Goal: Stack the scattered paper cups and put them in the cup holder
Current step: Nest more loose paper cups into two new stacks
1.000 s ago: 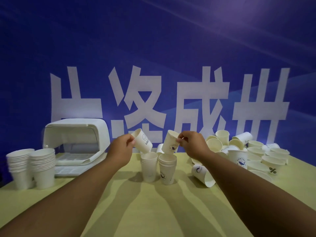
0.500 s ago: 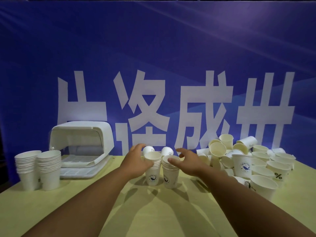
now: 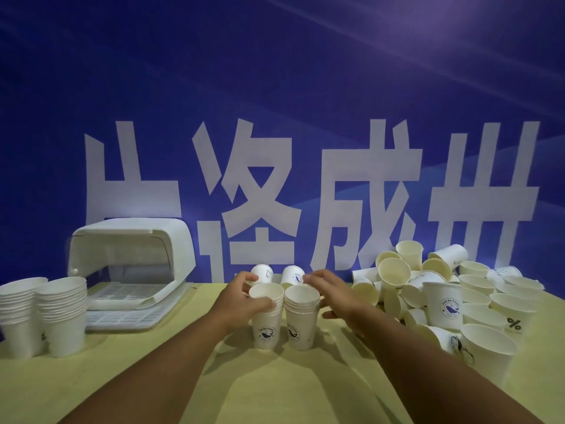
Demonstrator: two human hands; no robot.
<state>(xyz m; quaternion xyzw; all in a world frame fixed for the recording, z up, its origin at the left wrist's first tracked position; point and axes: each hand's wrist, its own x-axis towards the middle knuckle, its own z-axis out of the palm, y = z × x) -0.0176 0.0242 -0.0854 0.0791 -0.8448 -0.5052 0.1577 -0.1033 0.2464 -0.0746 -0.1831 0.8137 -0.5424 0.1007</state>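
White paper cups make two short stacks between the hands. The left hand point(image 3: 240, 298) curls thumb and fingers round the left stack point(image 3: 265, 319). The right hand point(image 3: 334, 293) has its fingers loosely spread just beside the right stack point(image 3: 301, 319). Scattered cups point(image 3: 440, 301) lie right of those fingers, and the cup holder point(image 3: 131, 240) stands well to the left.

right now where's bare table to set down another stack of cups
Free: the near table in front of the left centre stack and right centre stack, between the forearms; also the front-left strip before the cup holder and the two tall stacks. Crowded: the right side, under the loose cup pile, and behind the centre stacks, where two cups lie.
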